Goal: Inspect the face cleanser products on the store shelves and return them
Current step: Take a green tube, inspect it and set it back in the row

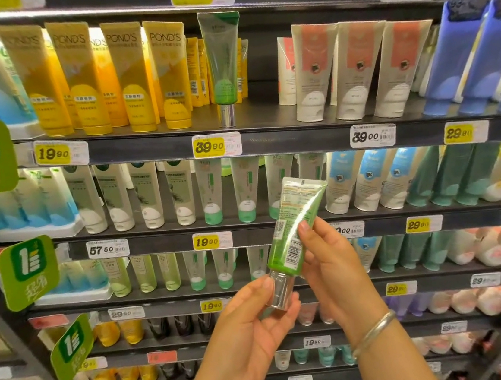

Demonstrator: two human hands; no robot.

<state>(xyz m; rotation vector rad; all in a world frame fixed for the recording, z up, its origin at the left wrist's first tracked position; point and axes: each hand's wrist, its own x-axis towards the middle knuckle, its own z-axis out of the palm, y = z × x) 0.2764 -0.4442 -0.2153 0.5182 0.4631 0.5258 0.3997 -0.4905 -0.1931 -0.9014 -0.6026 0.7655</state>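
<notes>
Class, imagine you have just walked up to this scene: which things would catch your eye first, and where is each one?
First, the green tube with a silver cap, held up in the lower centre with its barcode side showing: the left hand holds the cap end, the right hand the body. Next, the row of yellow POND'S tubes on the upper shelf at left, with a matching green tube on the shelf beside them.

A shop: price tags (209, 147) line stocked shelves (299, 135).
</notes>
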